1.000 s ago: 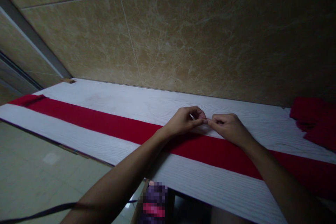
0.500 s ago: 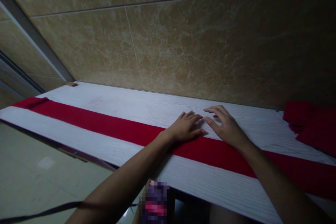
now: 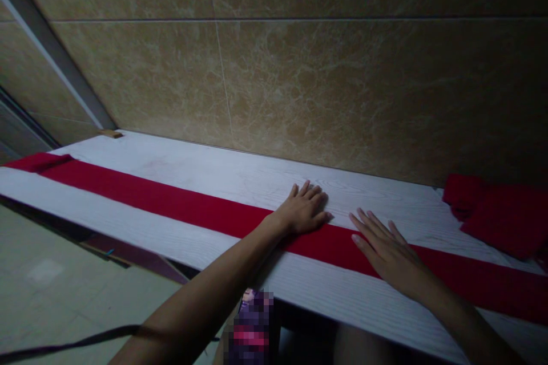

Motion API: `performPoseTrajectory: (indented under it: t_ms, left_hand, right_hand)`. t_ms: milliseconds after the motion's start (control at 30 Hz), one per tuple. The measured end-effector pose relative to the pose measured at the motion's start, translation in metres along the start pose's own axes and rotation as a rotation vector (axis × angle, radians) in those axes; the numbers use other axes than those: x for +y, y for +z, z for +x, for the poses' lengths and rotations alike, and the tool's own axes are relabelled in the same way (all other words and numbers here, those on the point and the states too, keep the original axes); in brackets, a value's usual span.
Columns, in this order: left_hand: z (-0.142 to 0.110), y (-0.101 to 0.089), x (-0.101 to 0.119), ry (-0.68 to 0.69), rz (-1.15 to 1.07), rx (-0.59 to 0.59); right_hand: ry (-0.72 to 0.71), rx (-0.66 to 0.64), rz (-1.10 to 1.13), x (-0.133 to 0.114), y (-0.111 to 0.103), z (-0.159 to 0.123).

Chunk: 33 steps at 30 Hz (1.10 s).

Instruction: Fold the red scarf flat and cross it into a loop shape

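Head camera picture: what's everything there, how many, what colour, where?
Wall: 1, brown, back
Table: 1, white, along wall
Strip: 1, red, lengthwise on table
Cloth pile: 1, red, table's right end
Block: 1, brown, table's far left corner
Trim: 1, grey, wall's left side
Floor: 1, pale, lower left
Strap: 1, dark, lower left
Pixelated patch: 1, mostly purple, bottom middle
Boards: count unclear, dark, under table
Left hand: 1, bare, over strip's far edge
Right hand: 1, bare, over strip

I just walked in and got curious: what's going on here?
Someone is working barehanded at a long red strip laid along a white table. The left hand, fingers spread, lies across the strip's far edge; the right hand is open over it, perhaps touching. Neither visibly holds anything. More red fabric lies heaped at the right by the wall.
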<state>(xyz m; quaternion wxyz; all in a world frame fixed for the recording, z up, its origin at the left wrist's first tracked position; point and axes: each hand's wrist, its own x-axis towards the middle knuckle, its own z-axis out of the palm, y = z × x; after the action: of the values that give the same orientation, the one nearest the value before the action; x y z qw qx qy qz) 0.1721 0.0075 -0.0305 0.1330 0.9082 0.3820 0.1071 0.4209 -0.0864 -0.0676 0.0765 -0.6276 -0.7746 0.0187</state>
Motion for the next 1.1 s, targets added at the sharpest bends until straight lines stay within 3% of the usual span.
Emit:
performPoseTrajectory:
  t_ms: [433,567,700,833,933,1100]
  left_hand:
    - [0.000,0.003,-0.002,0.007,0.022,0.035]
    - [-0.003,-0.004,0.002,0.035,0.050,0.003]
    - [-0.026,-0.022,-0.001,0.064,0.068,-0.066]
    - [-0.071,-0.046,-0.039,-0.056,0.108,-0.094]
    - [-0.108,-0.061,-0.090,-0.298,0.198,-0.095]
    - [-0.165,-0.075,-0.183,-0.604,0.330,-0.022]
  right_hand:
    - [0.201,-0.051,-0.020,0.084,-0.010,-0.043]
    - [0.225,-0.043,-0.015,0.090,-0.011,-0.045]
    - [0.189,0.030,-0.051,0.092,-0.010,-0.047]
    - [0.129,0.116,-0.148,0.122,-0.004,-0.069]
    - [-0.015,0.158,-0.249,0.154,-0.005,-0.092]
    - [-0.338,0.391,-0.527,0.184,-0.009,-0.112]
